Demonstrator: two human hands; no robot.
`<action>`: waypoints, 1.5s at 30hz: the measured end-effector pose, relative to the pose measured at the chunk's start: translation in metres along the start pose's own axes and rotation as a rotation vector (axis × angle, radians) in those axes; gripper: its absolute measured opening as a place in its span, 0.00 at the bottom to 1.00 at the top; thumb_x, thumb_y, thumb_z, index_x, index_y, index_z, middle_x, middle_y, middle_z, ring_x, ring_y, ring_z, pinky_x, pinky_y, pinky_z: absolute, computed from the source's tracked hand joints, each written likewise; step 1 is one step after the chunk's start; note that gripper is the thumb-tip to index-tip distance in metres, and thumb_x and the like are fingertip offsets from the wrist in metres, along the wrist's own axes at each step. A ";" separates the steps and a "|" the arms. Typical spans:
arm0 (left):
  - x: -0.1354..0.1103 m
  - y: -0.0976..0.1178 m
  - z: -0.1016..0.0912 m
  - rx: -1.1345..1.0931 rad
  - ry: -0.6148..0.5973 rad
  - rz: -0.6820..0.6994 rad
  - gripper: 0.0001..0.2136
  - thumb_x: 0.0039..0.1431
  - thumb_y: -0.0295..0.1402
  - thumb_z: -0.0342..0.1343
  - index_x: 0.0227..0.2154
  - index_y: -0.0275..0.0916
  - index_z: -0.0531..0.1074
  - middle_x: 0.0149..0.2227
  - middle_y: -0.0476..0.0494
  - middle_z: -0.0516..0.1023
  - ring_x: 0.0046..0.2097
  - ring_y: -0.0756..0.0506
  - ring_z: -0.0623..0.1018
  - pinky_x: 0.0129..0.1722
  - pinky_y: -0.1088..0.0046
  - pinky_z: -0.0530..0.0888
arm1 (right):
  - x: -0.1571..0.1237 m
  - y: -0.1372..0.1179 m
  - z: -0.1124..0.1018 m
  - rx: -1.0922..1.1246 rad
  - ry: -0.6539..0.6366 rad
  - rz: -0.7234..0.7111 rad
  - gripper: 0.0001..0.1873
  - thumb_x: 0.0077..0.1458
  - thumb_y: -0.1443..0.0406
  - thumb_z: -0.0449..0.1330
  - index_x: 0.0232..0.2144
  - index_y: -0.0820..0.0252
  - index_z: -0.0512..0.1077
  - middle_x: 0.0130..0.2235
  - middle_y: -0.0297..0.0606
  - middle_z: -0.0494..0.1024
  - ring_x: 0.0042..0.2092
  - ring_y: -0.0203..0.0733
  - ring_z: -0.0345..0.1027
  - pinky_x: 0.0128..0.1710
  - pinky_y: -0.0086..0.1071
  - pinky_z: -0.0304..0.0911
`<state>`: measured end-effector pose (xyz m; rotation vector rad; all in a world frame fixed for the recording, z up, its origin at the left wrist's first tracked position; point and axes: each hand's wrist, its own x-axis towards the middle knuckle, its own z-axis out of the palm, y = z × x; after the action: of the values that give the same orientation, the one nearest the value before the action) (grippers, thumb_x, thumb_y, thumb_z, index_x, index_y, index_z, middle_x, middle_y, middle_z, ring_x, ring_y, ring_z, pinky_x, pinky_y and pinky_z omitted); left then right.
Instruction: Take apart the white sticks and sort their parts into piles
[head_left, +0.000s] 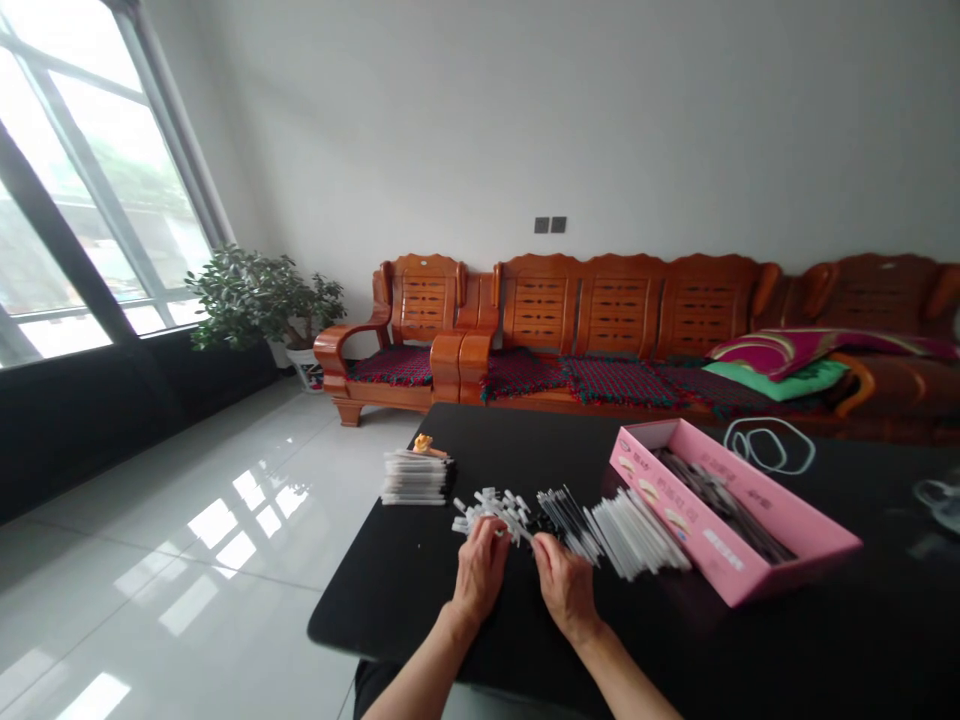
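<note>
My left hand [482, 568] is closed in a pinch at the near edge of a pile of short white caps [489, 502], and a small pale piece, apparently one such cap, shows at its fingertips. A short gap away, my right hand [564, 585] has thumb and fingers pressed together on a thin whitish tube [524, 531] that points toward the left hand. Just beyond the right hand lie slim dark rods [571, 520], like pen refills, with small black pieces beside them. To their right is a row of white tubes [636, 535], like pen barrels.
A pink box [806, 530] holding dark sticks stands on the black table [517, 440]. A stack of white pens [415, 480] and a small yellow figure [424, 444] sit near the left edge. White loops [799, 440] lie behind the box. Wooden seats [540, 310] line the wall.
</note>
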<state>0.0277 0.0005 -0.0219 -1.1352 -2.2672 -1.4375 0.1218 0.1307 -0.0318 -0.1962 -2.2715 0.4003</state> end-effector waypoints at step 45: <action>0.016 -0.018 -0.004 -1.108 -0.115 -0.575 0.16 0.53 0.40 0.59 0.38 0.31 0.72 0.25 0.44 0.77 0.22 0.50 0.75 0.21 0.77 0.71 | -0.005 0.000 0.011 -0.041 -0.042 -0.040 0.12 0.62 0.69 0.48 0.40 0.66 0.71 0.32 0.43 0.79 0.34 0.38 0.74 0.36 0.27 0.63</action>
<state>0.0030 0.0011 -0.0233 -0.7374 -1.8668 -3.1256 0.1169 0.1271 -0.0417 -0.1641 -2.3227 0.3400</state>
